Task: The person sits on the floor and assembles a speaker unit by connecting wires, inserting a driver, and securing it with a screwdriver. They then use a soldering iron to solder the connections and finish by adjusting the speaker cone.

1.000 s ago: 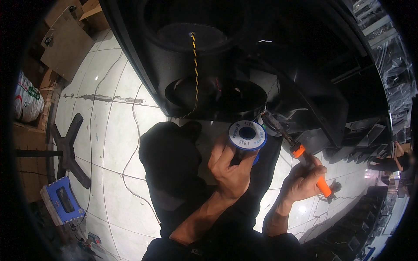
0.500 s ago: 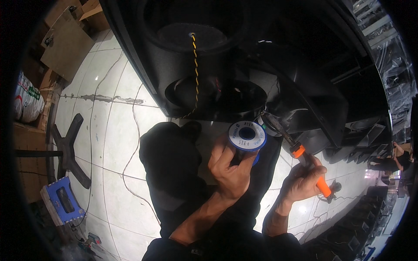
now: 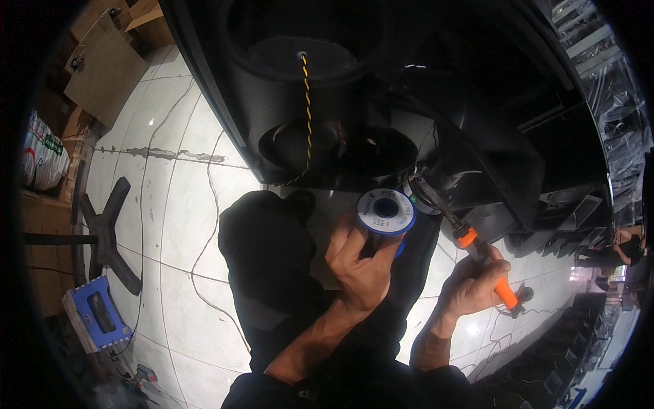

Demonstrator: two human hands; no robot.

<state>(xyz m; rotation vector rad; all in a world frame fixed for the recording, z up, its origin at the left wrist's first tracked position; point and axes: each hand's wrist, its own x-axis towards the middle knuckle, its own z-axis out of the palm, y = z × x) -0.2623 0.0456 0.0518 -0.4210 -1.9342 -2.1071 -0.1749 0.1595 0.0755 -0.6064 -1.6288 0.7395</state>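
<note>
Nearest us, our two forearms rise from the lower edge over our dark trousers. Our left hand (image 3: 361, 262) reaches up and forward, wrist bent slightly, fingers curled and clamped on a spool (image 3: 385, 212) of solder wire; its white round face points toward us, and the thumb lies along its left side. Our right hand (image 3: 473, 286) sits lower and to the right, fist closed around the orange grip of a soldering iron (image 3: 463, 235). The iron slants up and left from the fist, its dark shaft ending just right of the spool, at the lower edge of a big black speaker (image 3: 354, 102). Spool and iron tip are close together, though we cannot tell whether they touch.

Beyond the hands, the speaker fills the upper middle, and a twisted yellow-black wire (image 3: 306, 102) hangs down its back. On the white tiled floor (image 3: 170, 204) to the left lie a black chair base (image 3: 102, 225) and a blue box (image 3: 95, 317); farther off stands a cardboard sheet (image 3: 102, 68).
</note>
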